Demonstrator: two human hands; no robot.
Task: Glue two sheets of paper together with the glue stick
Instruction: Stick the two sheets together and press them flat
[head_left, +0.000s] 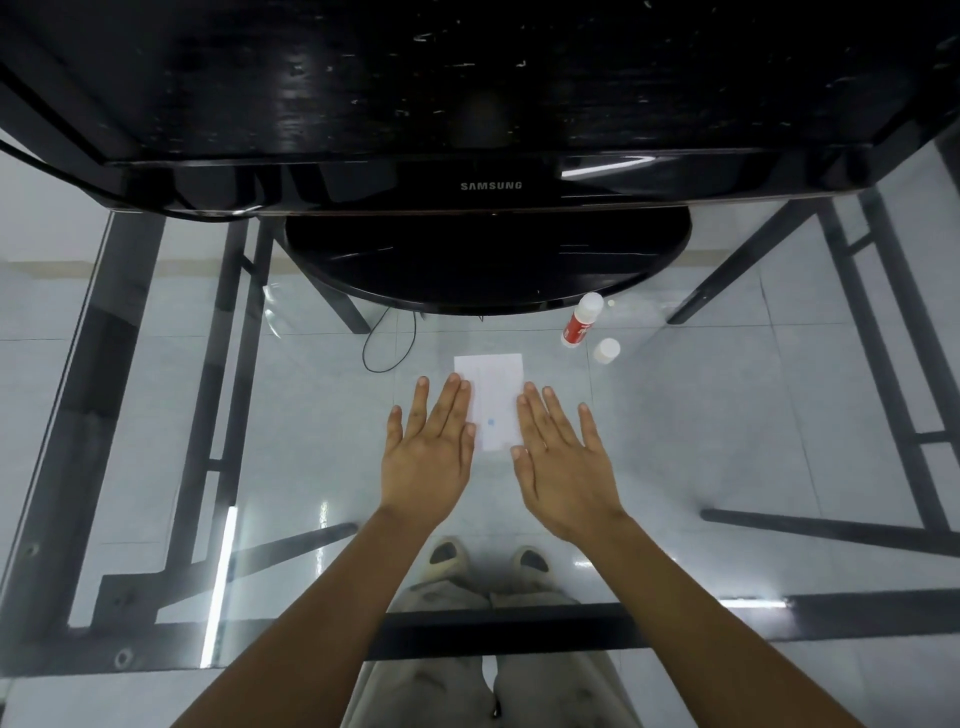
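Note:
White paper (493, 395) lies flat on the glass table in the middle of the view; I cannot tell the two sheets apart. My left hand (431, 441) rests flat, fingers apart, its fingertips over the paper's left edge. My right hand (563, 457) lies flat too, fingers spread, covering the paper's right edge. A red and white glue stick (581, 319) stands tilted at the back right, apart from both hands. Its white cap (606, 351) sits on the glass just beside it.
A black Samsung monitor (488, 130) and its round stand (488, 260) fill the back of the glass table (156, 519). A thin cable (387, 343) loops below the glass. The dark metal frame, the tiled floor and my shoes show through the glass.

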